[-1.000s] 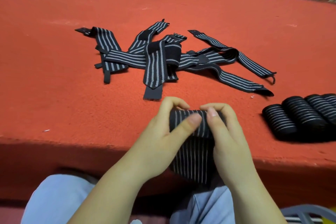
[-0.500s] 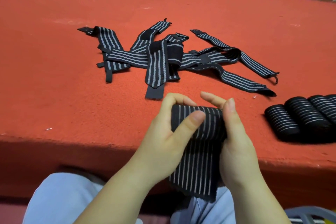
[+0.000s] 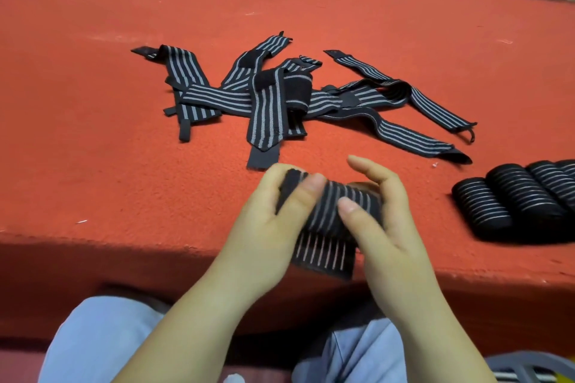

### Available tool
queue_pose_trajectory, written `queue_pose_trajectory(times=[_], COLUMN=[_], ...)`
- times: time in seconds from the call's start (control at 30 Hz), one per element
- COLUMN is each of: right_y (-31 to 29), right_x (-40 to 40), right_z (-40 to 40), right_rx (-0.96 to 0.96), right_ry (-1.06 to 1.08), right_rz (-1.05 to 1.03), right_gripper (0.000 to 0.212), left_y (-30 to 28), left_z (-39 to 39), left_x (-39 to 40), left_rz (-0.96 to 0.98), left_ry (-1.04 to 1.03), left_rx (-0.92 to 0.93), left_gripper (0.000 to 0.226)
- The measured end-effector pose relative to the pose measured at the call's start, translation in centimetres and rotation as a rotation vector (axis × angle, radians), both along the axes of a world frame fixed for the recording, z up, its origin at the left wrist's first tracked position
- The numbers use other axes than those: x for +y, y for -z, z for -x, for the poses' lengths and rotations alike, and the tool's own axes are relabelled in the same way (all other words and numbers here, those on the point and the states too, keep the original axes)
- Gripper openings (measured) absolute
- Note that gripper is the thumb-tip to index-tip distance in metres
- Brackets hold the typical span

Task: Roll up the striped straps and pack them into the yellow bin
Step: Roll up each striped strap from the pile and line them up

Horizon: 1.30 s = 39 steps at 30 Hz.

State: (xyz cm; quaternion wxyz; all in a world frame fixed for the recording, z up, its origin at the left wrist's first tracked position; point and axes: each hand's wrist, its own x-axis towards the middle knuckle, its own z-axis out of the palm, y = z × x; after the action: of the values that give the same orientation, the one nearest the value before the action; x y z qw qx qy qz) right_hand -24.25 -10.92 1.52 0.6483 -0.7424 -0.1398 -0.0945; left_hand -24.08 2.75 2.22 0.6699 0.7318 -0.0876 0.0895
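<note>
We see no brand, label or readable writing on anything in view.

We hold a half-rolled striped strap [image 3: 334, 208] between both hands at the near edge of the red worktop [image 3: 93, 149]. Our left hand [image 3: 267, 227] grips the roll from its 9 o'clock side, fingers curled over the far end and the thumb laid across the top. Our right hand [image 3: 382, 227] cups it from the 3 o'clock side: the thumb presses on the front of the roll, the curled fingers wrap behind it and the index finger stands out straight toward 11 o'clock. The loose tail of the strap hangs down at 6 o'clock from the roll, over the worktop's edge, between the two wrists.

At 12 o'clock from the hands, well apart, lies a tangled pile of unrolled straps [image 3: 280, 96], black with grey stripes, crossing one another flat on the worktop. At 3 o'clock from the hands, near the right border, finished rolls [image 3: 513, 199] lie side by side, touching each other.

At 5 o'clock, in the bottom right corner, a grey rim and a sliver of yellow [image 3: 563, 378] show; we cannot tell whether this is the bin. Our pale blue trouser legs [image 3: 102, 342] fill the lower part of the view.
</note>
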Motion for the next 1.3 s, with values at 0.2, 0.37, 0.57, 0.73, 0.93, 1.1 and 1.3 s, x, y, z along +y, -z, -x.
queue_pose_trajectory(times=[0.2,0.37,0.57,0.73,0.93,1.1,1.3], right_y=[-0.6,0.1,0.1,-0.1,-0.5,-1.6,-3.3], right_x=[0.0,1.0,1.3,1.0,1.3,1.6,0.6], right_z=[-1.0,0.5,0.2,-0.4,0.8,0.2,0.0], right_rx=[0.567,-0.007,0.102,0.466,0.022,0.59,0.674], right_ry=[0.121,0.194,0.17,0.091,0.162,-0.024,-0.192], right_rz=[-0.146,0.057,-0.012,-0.21,-0.121,-0.553,-0.754], right_gripper=[0.058,0.029,0.023,0.033,0.031,0.055,0.042], left_y=[0.3,0.3,0.5,0.9,-0.2,-0.4,-1.1], left_z=[0.6,0.3,0.3,0.5,0.0,-0.1,-0.3], left_x=[0.1,-0.3,-0.4,-0.1,-0.5,-0.6,-1.1], left_rz=[-0.351,0.047,-0.128,-0.272,0.111,-0.245,-0.568], left_ry=[0.15,0.088,-0.08,0.015,0.04,-0.229,-0.15], left_rx=[-0.306,-0.057,-0.043,-0.17,0.126,-0.353,-0.547], left_gripper=[0.023,0.032,0.045,0.024,0.029,0.024,0.034])
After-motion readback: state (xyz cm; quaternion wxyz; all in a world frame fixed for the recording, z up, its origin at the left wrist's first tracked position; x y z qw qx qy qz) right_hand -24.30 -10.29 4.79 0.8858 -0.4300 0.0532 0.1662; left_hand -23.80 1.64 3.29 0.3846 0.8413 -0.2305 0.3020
